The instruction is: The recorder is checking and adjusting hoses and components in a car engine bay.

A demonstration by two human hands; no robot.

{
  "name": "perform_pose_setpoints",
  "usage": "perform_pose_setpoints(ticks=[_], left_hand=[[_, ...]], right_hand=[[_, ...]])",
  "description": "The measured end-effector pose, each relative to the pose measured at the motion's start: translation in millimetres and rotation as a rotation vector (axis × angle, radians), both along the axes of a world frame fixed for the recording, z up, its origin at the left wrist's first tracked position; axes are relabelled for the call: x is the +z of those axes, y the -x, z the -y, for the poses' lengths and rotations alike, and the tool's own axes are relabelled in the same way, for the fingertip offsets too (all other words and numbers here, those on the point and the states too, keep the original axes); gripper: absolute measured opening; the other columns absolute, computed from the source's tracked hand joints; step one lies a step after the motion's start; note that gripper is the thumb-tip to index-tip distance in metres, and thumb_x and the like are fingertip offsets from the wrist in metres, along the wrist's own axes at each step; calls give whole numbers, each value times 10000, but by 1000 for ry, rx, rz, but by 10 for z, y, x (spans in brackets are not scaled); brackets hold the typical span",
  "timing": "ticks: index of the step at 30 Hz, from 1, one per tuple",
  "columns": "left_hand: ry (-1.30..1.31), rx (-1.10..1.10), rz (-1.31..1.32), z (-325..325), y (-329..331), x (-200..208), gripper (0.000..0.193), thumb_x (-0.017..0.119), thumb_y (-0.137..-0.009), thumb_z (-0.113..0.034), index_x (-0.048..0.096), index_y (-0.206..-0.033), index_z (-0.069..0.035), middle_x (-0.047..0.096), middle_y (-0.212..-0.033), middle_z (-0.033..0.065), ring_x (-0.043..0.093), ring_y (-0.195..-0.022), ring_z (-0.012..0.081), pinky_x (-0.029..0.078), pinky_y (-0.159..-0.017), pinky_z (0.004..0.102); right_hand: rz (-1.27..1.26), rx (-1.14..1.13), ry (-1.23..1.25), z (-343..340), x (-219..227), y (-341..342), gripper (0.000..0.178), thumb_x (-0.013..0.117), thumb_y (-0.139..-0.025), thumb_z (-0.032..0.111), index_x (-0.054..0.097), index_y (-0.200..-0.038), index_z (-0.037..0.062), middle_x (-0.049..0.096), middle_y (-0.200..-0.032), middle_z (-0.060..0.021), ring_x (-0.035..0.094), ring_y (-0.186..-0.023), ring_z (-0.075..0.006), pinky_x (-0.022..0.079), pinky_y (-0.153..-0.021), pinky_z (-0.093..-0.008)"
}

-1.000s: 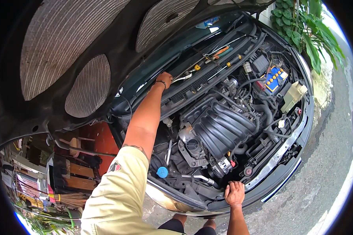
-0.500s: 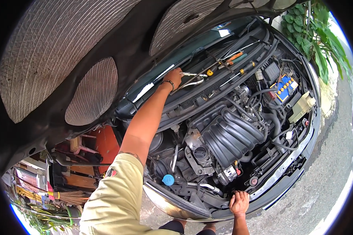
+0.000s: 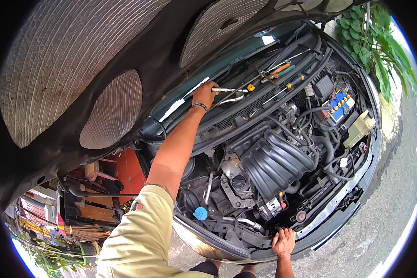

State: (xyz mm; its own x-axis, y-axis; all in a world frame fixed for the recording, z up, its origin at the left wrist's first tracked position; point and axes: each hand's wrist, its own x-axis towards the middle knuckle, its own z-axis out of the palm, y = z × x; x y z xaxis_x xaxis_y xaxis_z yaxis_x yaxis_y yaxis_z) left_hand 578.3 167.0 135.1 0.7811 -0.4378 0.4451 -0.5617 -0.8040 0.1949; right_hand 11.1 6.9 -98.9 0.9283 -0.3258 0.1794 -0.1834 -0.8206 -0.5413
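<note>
My left hand (image 3: 205,94) grips a metal tool (image 3: 229,89); my right hand (image 3: 283,241) rests on the car's front edge (image 3: 310,241), grip unclear.

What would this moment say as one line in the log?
left hand: holding silver tool | right hand: on car's front edge | between hands: ribbed black engine cover

No lettering, numbers or signs can be read
</note>
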Motion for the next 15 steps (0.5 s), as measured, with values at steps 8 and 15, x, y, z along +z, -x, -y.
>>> perform_pose_setpoints(ticks=[8,15], left_hand=[[-36,123,-80,-32,13,-184,238,717,-819,-131,678,-1052,-154,691,-1054,70,635,-1020,268,501,-867,412],[512,126,-26,-116,647,-157,200,658,-828,-39,686,-1022,-81,714,-929,116,679,-826,274,535,-741,384]], right_hand=[[2,11,-3,-1,-9,21,192,577,-781,120,646,-936,30,635,-926,-132,567,-924,-316,418,-862,-419],[36,19,-2,-13,-19,-25,208,579,-783,122,662,-952,34,654,-918,-131,584,-928,-306,431,-878,-409]])
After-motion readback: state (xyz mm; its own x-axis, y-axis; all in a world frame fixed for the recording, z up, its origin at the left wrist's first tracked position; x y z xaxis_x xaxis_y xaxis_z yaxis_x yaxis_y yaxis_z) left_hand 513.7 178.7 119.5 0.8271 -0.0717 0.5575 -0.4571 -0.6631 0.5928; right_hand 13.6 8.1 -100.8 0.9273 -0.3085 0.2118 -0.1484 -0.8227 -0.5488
